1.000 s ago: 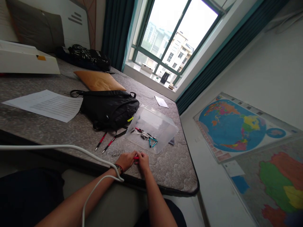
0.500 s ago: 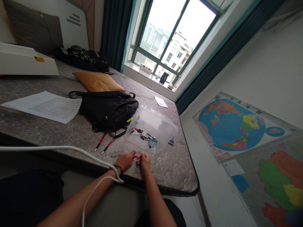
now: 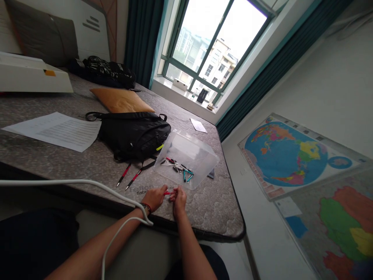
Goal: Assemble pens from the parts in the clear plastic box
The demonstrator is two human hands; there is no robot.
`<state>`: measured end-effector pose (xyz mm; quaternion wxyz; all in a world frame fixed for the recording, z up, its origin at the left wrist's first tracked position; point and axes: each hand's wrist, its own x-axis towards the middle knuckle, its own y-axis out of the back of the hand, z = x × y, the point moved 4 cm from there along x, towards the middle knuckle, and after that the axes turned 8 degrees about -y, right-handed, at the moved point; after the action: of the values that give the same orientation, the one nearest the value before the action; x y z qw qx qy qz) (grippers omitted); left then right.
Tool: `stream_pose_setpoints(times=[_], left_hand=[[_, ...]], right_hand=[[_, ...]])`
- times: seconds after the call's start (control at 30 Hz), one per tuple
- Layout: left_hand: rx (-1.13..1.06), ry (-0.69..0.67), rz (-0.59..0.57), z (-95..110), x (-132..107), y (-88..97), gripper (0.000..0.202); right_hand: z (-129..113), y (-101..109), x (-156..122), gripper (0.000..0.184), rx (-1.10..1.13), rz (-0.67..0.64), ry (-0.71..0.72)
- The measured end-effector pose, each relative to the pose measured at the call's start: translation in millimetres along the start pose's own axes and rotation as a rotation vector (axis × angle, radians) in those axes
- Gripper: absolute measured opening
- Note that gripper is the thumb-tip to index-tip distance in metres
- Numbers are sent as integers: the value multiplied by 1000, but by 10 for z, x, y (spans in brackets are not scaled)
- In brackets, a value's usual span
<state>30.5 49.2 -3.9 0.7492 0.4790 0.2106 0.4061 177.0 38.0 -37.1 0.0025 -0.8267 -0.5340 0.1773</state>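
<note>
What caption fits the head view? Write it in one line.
Left hand and right hand hold a red pen part above a mattress, near a clear plastic bag of pen parts.

Head-worn view, forward and down

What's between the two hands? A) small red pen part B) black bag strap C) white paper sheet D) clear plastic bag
A: the small red pen part shows between the fingers of the left hand and the right hand.
</note>
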Motion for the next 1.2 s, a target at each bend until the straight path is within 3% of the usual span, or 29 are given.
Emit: stream_pose_setpoints(times=[0.13,0.33,0.43,0.57,0.7,0.87,0.97,1.07,1.13,1.2], left_hand=[[-7,-34,-10,18,-8,-16,27],[-17,-23,-9,7,4,-32,24],[-20,6,13,-8,6,-13,22],[-33,64,51,-34,-2,26,25],[-52,129,66,-58,-5,55,27],[-80,163,71,-62,0,68,24],[-85,162,78,-54,-4,78,23],[-68,158,83,-50,-12,107,24],[-62,164,86,-52,-19,132,24],[-69,166,82,-52,-25,150,24]], right_hand=[[32,-112,-9,39,-302,-126,88],[60,-155,5,33,-406,-208,24],[66,-148,-1,29,-459,-161,38],[6,-162,-44,19,-672,-37,215],[-68,-254,-82,12,-985,-64,367],[-57,-300,-117,3,-1210,-61,386],[-83,-324,-128,5,-1193,-138,361],[-273,-327,-46,12,-1070,-251,282],[-501,-277,50,16,-990,-204,265],[-713,-179,118,30,-863,-65,262]])
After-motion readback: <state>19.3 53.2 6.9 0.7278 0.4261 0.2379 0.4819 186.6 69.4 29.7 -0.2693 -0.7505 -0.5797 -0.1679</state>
